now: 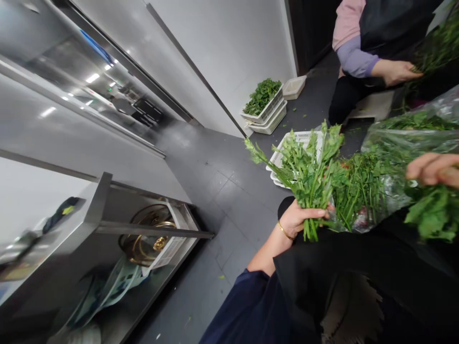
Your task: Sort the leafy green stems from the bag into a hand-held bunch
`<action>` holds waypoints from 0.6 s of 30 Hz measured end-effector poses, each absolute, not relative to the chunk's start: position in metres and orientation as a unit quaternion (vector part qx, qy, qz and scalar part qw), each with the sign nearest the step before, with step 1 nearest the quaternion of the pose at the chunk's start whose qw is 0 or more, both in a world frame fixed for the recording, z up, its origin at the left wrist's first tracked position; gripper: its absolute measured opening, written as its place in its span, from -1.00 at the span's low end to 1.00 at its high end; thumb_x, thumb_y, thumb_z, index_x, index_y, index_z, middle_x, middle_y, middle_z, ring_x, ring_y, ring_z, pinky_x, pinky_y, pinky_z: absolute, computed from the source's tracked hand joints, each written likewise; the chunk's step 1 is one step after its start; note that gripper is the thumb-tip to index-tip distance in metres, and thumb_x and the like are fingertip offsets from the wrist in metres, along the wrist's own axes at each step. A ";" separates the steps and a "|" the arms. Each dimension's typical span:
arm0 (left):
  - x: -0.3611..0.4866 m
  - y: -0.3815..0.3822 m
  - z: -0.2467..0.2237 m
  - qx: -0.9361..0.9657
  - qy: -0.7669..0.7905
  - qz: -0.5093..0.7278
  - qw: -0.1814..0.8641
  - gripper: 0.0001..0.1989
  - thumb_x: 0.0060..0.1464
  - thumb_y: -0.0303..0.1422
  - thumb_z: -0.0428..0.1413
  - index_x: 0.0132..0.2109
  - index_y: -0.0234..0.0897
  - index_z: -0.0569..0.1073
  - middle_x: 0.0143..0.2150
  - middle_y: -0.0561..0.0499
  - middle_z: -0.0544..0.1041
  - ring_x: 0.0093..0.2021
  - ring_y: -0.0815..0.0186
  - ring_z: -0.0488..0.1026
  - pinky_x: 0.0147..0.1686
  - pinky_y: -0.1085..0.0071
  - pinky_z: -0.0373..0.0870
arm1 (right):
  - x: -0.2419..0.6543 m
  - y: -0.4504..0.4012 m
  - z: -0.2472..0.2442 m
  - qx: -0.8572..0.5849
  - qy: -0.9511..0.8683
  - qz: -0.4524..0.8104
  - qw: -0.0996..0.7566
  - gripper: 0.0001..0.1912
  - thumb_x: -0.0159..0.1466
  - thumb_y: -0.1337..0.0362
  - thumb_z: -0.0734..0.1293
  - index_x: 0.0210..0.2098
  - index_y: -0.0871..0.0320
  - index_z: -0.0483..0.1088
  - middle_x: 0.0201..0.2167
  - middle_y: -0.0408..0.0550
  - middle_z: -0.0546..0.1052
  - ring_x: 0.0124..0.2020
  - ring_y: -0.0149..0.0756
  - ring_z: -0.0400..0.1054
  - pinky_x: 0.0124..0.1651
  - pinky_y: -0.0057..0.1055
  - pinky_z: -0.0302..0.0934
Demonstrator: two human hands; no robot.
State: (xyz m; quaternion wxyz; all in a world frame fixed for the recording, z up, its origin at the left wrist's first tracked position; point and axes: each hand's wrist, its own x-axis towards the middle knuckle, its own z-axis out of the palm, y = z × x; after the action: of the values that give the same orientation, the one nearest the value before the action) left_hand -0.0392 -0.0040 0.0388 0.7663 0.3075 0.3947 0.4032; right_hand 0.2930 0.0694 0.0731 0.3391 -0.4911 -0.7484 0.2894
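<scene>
My left hand (296, 217), with a gold bangle at the wrist, is wrapped round the stems of a bunch of leafy greens (315, 184). The leaves fan upward in front of a white basket (304, 138). At the right edge, my right hand (433, 169) has its fingers curled above some broad green leaves (435, 215), partly cut off by the frame; its grip is unclear. Between the hands lie more thin-stemmed greens (362, 191) beside clear plastic bags (412, 138).
Another person's hand (398, 71) holds greens at the top right. Stacked white baskets (267, 117) with greens and a small white tray (294, 87) stand by the wall. A metal shelf (154, 229) with pot lids is at the left, above the grey tiled floor (222, 191).
</scene>
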 end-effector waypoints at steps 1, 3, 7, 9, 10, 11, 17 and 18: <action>-0.039 -0.003 0.039 0.305 0.396 0.398 0.769 -0.52 -0.33 -0.32 0.43 -0.20 -0.45 0.55 -0.26 -0.15 0.58 -0.38 0.32 0.50 -0.45 0.45 0.41 | 0.287 0.068 0.074 -0.459 -0.785 0.271 0.317 -0.53 0.32 -0.14 0.17 -0.45 0.10 0.37 -0.31 0.00 0.56 -0.31 -0.22 0.47 -0.24 -0.32 0.36; -0.038 -0.002 0.041 0.302 0.398 0.384 0.776 -0.53 -0.32 -0.34 0.42 -0.19 -0.47 0.56 -0.24 -0.17 0.59 -0.34 0.30 0.51 -0.40 0.42 0.45 | 0.263 0.067 0.073 -0.418 -0.839 0.184 0.296 -0.61 0.32 -0.09 0.21 -0.28 0.09 0.44 -0.32 -0.05 0.57 -0.41 -0.30 0.44 -0.36 -0.38 0.31; -0.041 -0.003 0.046 0.301 0.374 0.349 0.805 -0.52 -0.26 -0.33 0.39 -0.16 -0.52 0.54 -0.38 -0.13 0.59 -0.50 0.33 0.49 -0.44 0.39 0.47 | 0.214 0.074 0.061 -0.316 -0.915 -0.050 0.247 -0.66 0.39 0.14 0.16 -0.02 0.17 0.42 -0.19 0.01 0.58 -0.41 -0.34 0.43 -0.47 -0.44 0.18; -0.045 -0.004 0.046 0.295 0.367 0.358 0.807 -0.53 -0.23 -0.31 0.36 -0.15 -0.52 0.52 -0.42 -0.12 0.59 -0.56 0.32 0.48 -0.51 0.40 0.45 | 0.209 0.079 0.058 -0.292 -0.924 -0.098 0.225 -0.72 0.40 0.22 0.15 -0.13 0.17 0.45 -0.26 -0.03 0.56 -0.42 -0.39 0.40 -0.49 -0.47 0.12; -0.047 -0.005 0.045 0.290 0.368 0.365 0.805 -0.54 -0.22 -0.32 0.35 -0.15 -0.51 0.51 -0.43 -0.12 0.59 -0.58 0.32 0.48 -0.54 0.42 0.44 | 0.212 0.081 0.057 -0.288 -0.923 -0.111 0.228 -0.74 0.40 0.23 0.15 -0.19 0.16 0.46 -0.30 -0.06 0.54 -0.44 -0.42 0.37 -0.50 -0.48 0.09; -0.049 -0.005 0.044 0.284 0.372 0.372 0.801 -0.55 -0.21 -0.32 0.35 -0.15 -0.50 0.50 -0.44 -0.12 0.59 -0.58 0.32 0.47 -0.56 0.43 0.44 | 0.217 0.082 0.058 -0.285 -0.921 -0.120 0.236 -0.74 0.40 0.23 0.16 -0.23 0.15 0.45 -0.33 -0.09 0.52 -0.46 -0.45 0.35 -0.50 -0.48 0.08; -0.050 -0.005 0.042 0.288 0.395 0.412 0.769 -0.54 -0.27 -0.37 0.39 -0.18 -0.45 0.48 -0.43 -0.08 0.57 -0.58 0.43 0.42 -0.58 0.53 0.33 | 0.254 0.070 0.062 -0.272 -0.928 -0.089 0.237 -0.76 0.39 0.16 0.18 -0.23 0.10 0.43 -0.36 -0.16 0.49 -0.49 -0.43 0.37 -0.53 -0.43 0.11; -0.048 -0.005 0.043 0.295 0.398 0.423 0.759 -0.55 -0.29 -0.38 0.39 -0.20 -0.45 0.48 -0.44 -0.06 0.56 -0.59 0.45 0.40 -0.58 0.53 0.31 | 0.259 0.065 0.065 -0.269 -0.933 -0.058 0.233 -0.76 0.39 0.14 0.18 -0.22 0.08 0.44 -0.35 -0.17 0.50 -0.48 -0.42 0.38 -0.51 -0.41 0.14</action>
State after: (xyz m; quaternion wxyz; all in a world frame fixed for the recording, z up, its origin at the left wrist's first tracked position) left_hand -0.0485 -0.0047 0.0429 0.7586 0.2949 0.3984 0.4229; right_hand 0.2586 0.0654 0.0646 0.2330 -0.2686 -0.9328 -0.0581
